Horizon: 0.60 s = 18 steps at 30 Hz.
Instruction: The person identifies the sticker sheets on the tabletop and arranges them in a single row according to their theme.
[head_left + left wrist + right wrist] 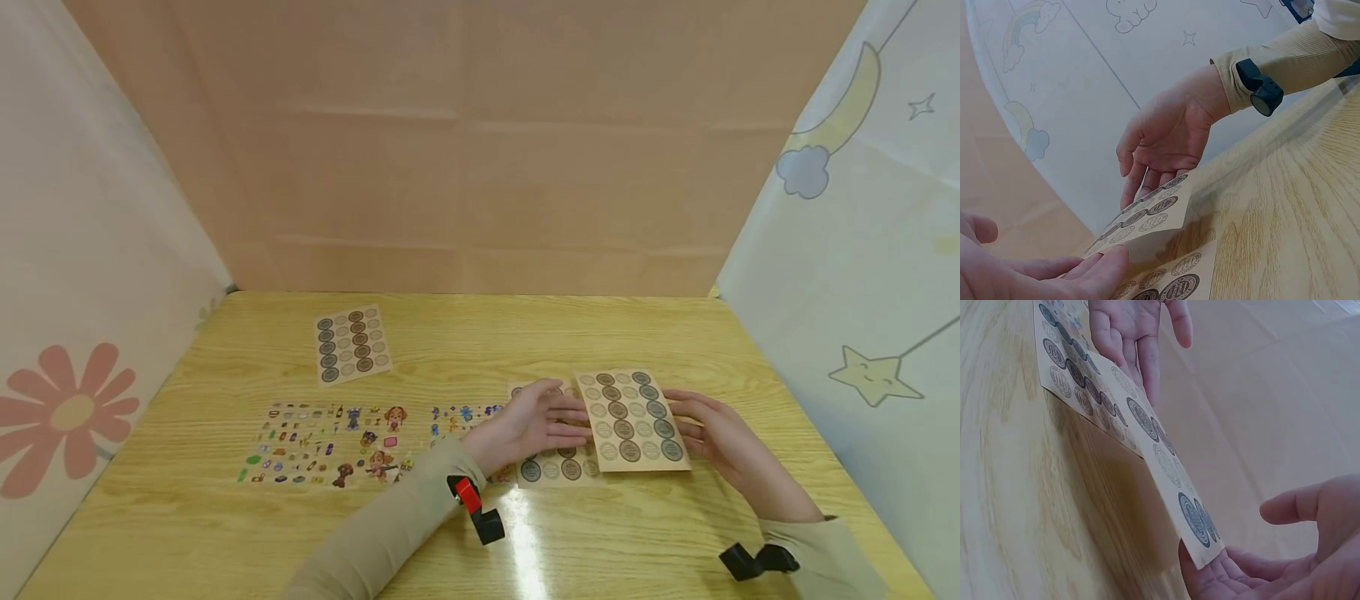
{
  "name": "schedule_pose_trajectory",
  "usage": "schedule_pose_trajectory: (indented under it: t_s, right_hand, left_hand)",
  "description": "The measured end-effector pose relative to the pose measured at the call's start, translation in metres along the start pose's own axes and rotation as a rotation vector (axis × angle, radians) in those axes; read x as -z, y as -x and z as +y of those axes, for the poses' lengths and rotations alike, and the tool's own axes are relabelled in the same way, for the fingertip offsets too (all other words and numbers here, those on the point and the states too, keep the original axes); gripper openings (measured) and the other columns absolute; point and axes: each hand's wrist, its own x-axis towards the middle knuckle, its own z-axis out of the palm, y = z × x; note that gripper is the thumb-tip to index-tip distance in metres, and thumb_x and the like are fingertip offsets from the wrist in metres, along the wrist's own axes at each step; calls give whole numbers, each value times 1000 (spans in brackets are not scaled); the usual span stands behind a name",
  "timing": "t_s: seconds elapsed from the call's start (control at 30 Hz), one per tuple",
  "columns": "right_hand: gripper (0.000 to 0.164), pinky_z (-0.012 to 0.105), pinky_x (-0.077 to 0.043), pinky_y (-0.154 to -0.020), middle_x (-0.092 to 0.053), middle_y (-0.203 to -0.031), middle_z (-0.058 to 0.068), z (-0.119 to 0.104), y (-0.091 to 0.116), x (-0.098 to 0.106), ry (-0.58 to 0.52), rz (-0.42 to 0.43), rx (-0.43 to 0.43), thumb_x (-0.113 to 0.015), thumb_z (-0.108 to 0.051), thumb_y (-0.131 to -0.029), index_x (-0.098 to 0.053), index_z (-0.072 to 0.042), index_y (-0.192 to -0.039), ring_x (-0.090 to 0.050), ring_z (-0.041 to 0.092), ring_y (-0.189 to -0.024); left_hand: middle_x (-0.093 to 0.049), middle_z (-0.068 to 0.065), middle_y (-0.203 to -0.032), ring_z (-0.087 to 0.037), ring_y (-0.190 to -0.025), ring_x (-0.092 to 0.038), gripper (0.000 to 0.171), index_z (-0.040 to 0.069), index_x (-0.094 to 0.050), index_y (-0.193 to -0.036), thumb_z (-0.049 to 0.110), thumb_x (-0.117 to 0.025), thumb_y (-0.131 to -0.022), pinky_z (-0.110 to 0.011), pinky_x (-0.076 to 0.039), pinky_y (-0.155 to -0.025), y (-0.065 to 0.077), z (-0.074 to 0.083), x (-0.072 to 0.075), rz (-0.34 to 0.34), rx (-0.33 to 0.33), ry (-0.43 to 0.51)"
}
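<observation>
2 sleeves are nearest, left sleeve (390,517) and right sleeve (821,542), both cut off by the lower border of the head view. Each bears a wrist camera, the left one (471,498) partly red, the right one (757,562) black.

Left hand (528,425) is loosely open, fingers extended to the left edge of the top sheet (630,421); whether they press on it, I cannot tell. Right hand (723,442) is also open, thumb apart, fingers at the right edge, some of them hidden beneath it.

The top sheet is between the 2 hands, tilted and raised off the table (615,542), bearing 4 columns of round stickers, their print too small to read. Below it, the under sheet (558,471) lies flat, partly covered by left hand and the top sheet.

To the left are 2 groups of cartoon stickers, a wide group (329,448) and a narrow group (453,423), their backing edges hard to make out; left arm hides part of the narrow group. Farther off lies the far sheet (352,344), fully visible. Behind rises a creased back panel (465,150), cut off at the top.
</observation>
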Motion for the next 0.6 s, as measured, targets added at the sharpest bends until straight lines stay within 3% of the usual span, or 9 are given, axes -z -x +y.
schedule_pose_trajectory:
  t_s: [0.33,0.5,0.6]
  right_hand:
    - [63,30,-55,-79,-59,-110,-8,3,1,5,65,-16,10,-42,-27,-104,-18,13,-146,-63,7,-95]
    - [63,31,-54,-81,-54,-119,-2,5,1,7,102,-25,7,-38,-30,-105,-17,12,-146,-62,5,-97]
    - [65,32,-54,-82,-50,-128,8,5,2,8,123,-25,-4,-36,-34,-105,-17,12,-146,-61,4,-97]
  left_hand:
    - [-50,-28,-128,-43,-120,-48,70,-16,-38,-136,44,-30,-101,-46,-39,-103,-6,-2,-3,5,15,32]
    - [-48,-27,-130,-43,-122,-46,70,-16,-38,-136,44,-31,-100,-47,-38,-104,-8,-2,-3,4,25,33]
    - [-46,-28,-132,-43,-123,-45,71,-16,-37,-137,44,-31,-100,-47,-38,-105,-9,-3,-3,-6,32,35]
